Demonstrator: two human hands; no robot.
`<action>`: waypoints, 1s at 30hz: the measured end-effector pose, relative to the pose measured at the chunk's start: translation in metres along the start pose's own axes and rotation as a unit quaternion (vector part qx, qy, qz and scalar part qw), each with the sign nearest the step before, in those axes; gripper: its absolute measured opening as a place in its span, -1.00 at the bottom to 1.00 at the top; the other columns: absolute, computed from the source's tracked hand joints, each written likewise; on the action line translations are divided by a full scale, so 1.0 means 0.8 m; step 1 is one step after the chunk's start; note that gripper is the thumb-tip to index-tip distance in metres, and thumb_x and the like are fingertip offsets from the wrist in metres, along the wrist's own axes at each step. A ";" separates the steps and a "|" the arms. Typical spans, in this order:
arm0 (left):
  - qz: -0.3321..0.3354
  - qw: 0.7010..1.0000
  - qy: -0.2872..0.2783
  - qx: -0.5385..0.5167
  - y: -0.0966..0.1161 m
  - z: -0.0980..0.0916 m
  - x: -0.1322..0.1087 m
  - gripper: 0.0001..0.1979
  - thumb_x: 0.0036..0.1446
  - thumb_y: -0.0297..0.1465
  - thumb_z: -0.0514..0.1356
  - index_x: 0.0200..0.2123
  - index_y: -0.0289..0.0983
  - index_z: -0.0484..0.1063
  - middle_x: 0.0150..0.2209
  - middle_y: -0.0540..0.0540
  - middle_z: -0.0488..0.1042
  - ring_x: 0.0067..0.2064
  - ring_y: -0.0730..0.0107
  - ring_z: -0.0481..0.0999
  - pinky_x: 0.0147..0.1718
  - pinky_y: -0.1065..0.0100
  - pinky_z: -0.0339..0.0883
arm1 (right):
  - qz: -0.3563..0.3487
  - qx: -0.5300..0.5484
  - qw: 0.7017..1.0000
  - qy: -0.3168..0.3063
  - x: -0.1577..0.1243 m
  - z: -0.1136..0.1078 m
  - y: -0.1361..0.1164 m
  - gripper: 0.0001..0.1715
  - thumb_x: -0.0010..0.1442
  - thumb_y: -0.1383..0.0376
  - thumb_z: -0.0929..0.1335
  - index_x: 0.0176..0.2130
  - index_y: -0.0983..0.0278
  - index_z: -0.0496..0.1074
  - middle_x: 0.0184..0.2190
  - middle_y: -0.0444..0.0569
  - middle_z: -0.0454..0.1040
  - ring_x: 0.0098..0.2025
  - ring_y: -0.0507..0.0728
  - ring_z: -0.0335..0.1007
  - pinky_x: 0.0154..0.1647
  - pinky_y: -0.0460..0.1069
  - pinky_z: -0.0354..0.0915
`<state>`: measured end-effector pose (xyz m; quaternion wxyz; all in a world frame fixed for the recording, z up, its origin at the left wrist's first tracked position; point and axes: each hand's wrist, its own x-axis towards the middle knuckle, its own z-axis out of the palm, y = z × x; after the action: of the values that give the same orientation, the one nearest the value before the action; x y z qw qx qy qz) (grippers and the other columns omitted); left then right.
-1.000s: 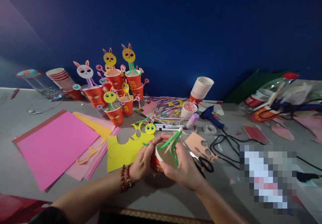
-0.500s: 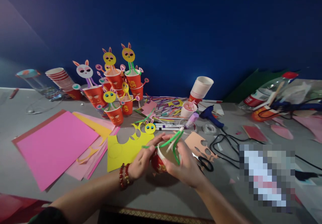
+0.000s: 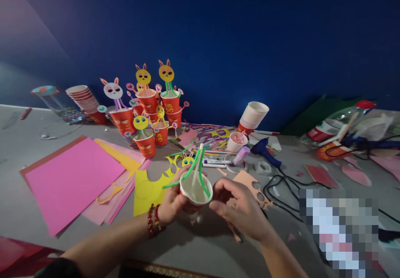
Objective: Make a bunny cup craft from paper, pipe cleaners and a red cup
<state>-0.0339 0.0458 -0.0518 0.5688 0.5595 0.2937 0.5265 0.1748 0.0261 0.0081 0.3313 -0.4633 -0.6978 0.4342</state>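
Note:
A red-and-white paper cup (image 3: 188, 187) is tilted toward me, its opening showing. My left hand (image 3: 173, 203) is wrapped round its left side. Green pipe cleaners (image 3: 203, 182) and a pale one rise from inside the cup and meet at a whitish tip. Another green pipe cleaner (image 3: 170, 184) sticks out to the left across my left fingers. My right hand (image 3: 242, 207) is just right of the cup, with thumb and forefinger apart and nothing visible between them. Behind the cup lies a yellow rabbit face (image 3: 188, 159), partly covered.
Decorated rabbit cups (image 3: 145, 146) stand at the back left beside pink paper sheets (image 3: 75, 182). Yellow cut paper (image 3: 146, 194) lies left of my hands. A blue glue gun (image 3: 265, 152), its cord, a purple glue stick (image 3: 241, 156) and tape (image 3: 262, 167) lie to the right.
My right hand has let go of the cup and moved right. The cup's opening now shows more fully, with the pipe cleaners standing more upright. The view has shifted slightly.

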 end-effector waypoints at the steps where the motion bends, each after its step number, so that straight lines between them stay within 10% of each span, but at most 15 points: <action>1: 0.004 1.000 -0.014 -0.003 -0.001 -0.002 -0.001 -0.08 -0.05 0.19 0.27 0.24 -0.27 0.28 0.09 -0.32 0.48 0.12 -0.15 0.45 0.08 -0.02 0.36 | 0.000 -0.016 1.000 -0.025 0.000 0.001 -0.002 -0.61 0.19 -0.02 0.44 -0.39 0.22 0.38 -0.51 -0.17 0.38 -0.48 0.05 0.31 -0.47 -0.09 0.18; 8: -0.030 0.995 -0.084 -0.040 0.003 -0.006 0.003 0.15 -0.40 0.14 0.46 0.25 -0.23 0.23 0.06 -0.28 0.46 0.01 -0.06 0.49 0.02 0.04 0.39 | -0.038 -0.030 0.997 -0.055 0.001 0.007 -0.003 -0.61 0.24 0.02 0.41 -0.44 0.24 0.37 -0.50 -0.18 0.38 -0.45 0.03 0.31 -0.45 -0.12 0.15; 14: 0.021 0.999 -0.049 -0.001 0.012 -0.012 0.005 -0.13 -0.10 0.10 0.35 0.18 -0.28 0.32 0.06 -0.31 0.46 0.05 -0.08 0.46 0.08 -0.03 0.35 | -0.063 0.008 0.996 -0.058 0.002 0.003 -0.002 -0.67 0.27 0.19 0.38 -0.47 0.23 0.27 -0.46 -0.16 0.37 -0.41 0.04 0.30 -0.41 -0.12 0.18; 30: -0.063 0.997 0.011 -0.050 -0.005 -0.013 0.001 -0.14 -0.15 0.12 0.36 0.13 -0.30 0.38 -0.11 -0.24 0.55 -0.10 0.05 0.52 0.06 0.04 0.32 | -0.090 0.004 0.996 -0.019 0.006 0.002 0.000 -0.70 0.30 0.12 0.34 -0.40 0.22 0.34 -0.46 -0.14 0.38 -0.41 0.06 0.30 -0.39 -0.08 0.20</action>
<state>-0.0421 0.0508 -0.0574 0.6251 0.5050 0.3079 0.5094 0.1719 0.0299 0.0078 0.3575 -0.3889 -0.7411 0.4145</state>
